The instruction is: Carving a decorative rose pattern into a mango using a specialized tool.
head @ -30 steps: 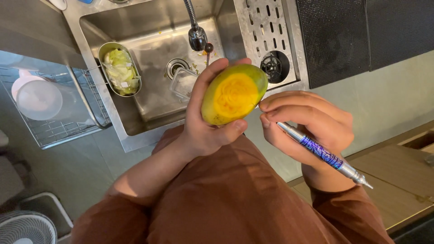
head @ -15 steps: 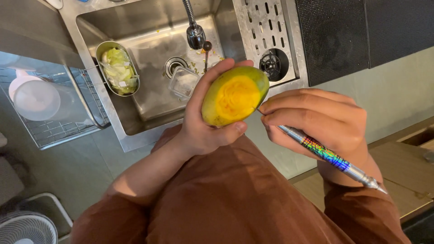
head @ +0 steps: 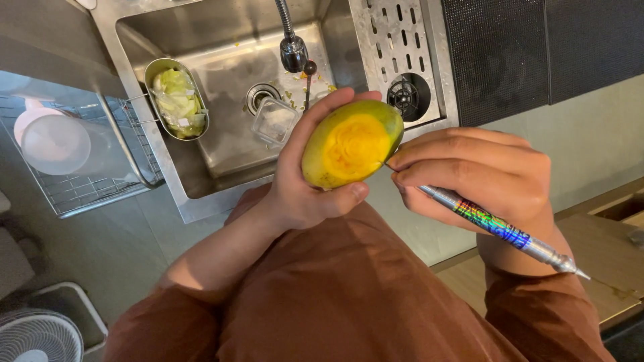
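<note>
Your left hand (head: 302, 184) is clamped round the mango (head: 352, 144) at frame centre, thumb under, fingers over the back, peeled yellow face turned up toward you so the cut pattern reads clearly; it sits above the lower rim of the sink (head: 221, 144), prob. so scraps drop in. Your right hand (head: 476, 177) is closed pen-style on the carving knife (head: 500, 228), silver w/ a rainbow band, handle trailing to lower right, tip at the fruit's right edge; the blade itself is too small to see. Hands nearly touching, right braced beside the fruit for control. Upper left: metal tub of green peelings (head: 178, 100) in the sink, pink bowl (head: 50, 137) on the wire rack. Vs. 0.5 s ago: grip unchanged, fruit in same spot, right hand pulled in slightly toward it, handle angle about the same.
</note>
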